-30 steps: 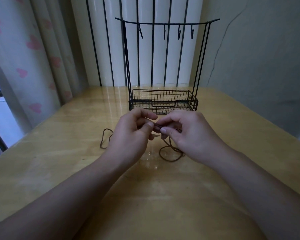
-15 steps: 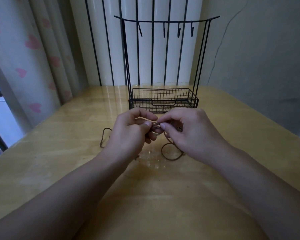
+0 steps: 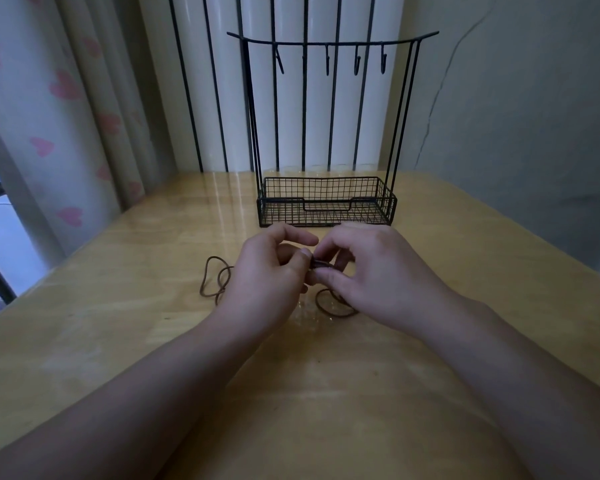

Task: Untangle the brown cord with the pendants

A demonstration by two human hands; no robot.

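Note:
A thin brown cord (image 3: 211, 282) lies in loops on the wooden table (image 3: 118, 341). One loop shows left of my hands, another loop sits under my right hand. My left hand (image 3: 267, 278) and my right hand (image 3: 371, 275) meet over the table's middle. Both pinch a bunched dark stretch of the cord between thumb and fingertips. The pendants are hidden behind my fingers.
A black wire rack (image 3: 326, 202) with a low basket and a top bar of several hooks stands just beyond my hands. Behind it are window bars and a white wall; a curtain with pink hearts (image 3: 49, 133) hangs at the left.
My hands stay together on the cord, fingers shifting slightly. The pinched part looks more bunched and darker than half a second ago. The loops on the table have barely moved.

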